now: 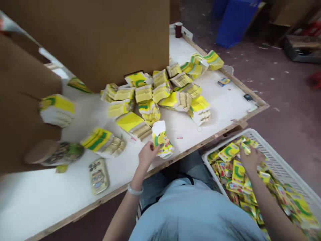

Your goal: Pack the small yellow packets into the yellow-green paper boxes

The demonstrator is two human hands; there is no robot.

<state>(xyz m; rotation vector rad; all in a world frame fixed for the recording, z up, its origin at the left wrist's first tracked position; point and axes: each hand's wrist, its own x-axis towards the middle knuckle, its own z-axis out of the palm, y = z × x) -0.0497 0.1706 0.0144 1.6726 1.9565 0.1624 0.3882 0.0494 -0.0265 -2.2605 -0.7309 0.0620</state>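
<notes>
Near the table's front edge, my left hand [148, 154] grips a small fanned stack of yellow and white printed packets [162, 142], thumb on top. My right hand [250, 157] is over the white plastic basket [281, 157] at the right, its fingers bent at a yellow packet [245, 148]; motion blurs the fingertips. Many loose yellow-green packets [238, 172] fill the basket. Behind my left hand, several bundles of folded yellow cards [144, 93] lie across the white table [220, 107].
Large cardboard sheets [112, 40] stand at the back left. A phone in a case [98, 176], a jar [60, 153] and another card bundle [102, 142] lie at the left. A dark red mug [178, 30] is at the far end. Blue boards [233, 23] stand beyond the table.
</notes>
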